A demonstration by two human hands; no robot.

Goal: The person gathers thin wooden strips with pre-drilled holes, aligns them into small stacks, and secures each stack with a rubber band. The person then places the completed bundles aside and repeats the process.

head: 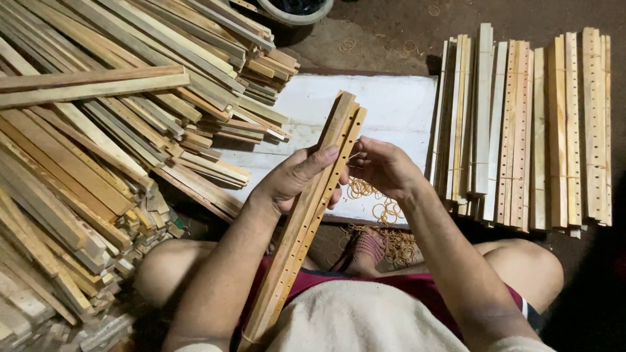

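Observation:
My left hand [297, 177] grips a bundle of long wooden slats with rows of small holes [339, 133], held tilted from my lap up over a white board [391, 104]. My right hand [385, 166] sits at the right side of the bundle with fingers pinched, apparently on a thin rubber band against the slats. Loose rubber bands [381, 208] lie on the board and floor just below my right hand.
A large heap of plain wooden slats [98, 130] fills the left side. Tied bundles of drilled slats [528, 130] lie in a row at the right. A dark tub rim [297, 13] shows at the top. My knees and a foot are below.

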